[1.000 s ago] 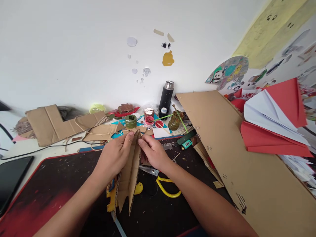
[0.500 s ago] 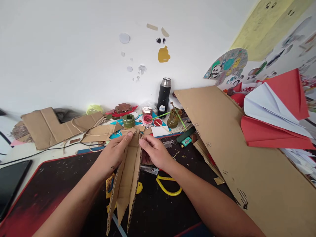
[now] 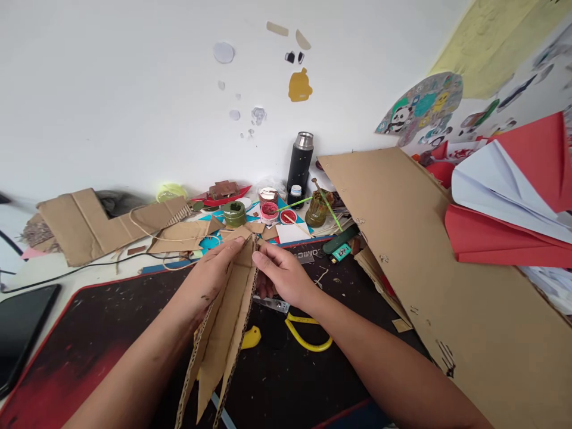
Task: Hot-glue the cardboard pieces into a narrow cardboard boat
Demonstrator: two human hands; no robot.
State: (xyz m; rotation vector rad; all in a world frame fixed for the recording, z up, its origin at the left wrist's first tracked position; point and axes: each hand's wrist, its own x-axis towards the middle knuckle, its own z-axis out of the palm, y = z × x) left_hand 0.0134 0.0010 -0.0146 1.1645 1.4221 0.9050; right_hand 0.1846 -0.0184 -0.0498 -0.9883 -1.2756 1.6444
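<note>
A long piece of folded cardboard [image 3: 227,310], bent into a channel with raised sides, hangs between both hands over the dark desk mat [image 3: 290,381]. My left hand [image 3: 218,268] grips its far end from the left, thumb along the top of the side wall. On the other side, my right hand [image 3: 279,271] pinches the right wall near the same end, its lower fingers partly hidden behind the cardboard. The near end splits into separate pointed flaps. Beneath and beside it lie scissors with yellow handles [image 3: 308,345] and another yellow-handled tool [image 3: 251,338], partly covered.
Behind the hands stand an open green paint jar [image 3: 234,215], a pink-red paint pot [image 3: 269,213] and a black flask [image 3: 300,164]. A large cardboard sheet [image 3: 429,268] leans on the right, with red and white folded paper [image 3: 504,232] beyond. Cardboard scraps [image 3: 84,229] lie left.
The cardboard's near end has swung left and its channel has tilted slightly. Both hands keep their hold at the far end. The view has shifted a little.
</note>
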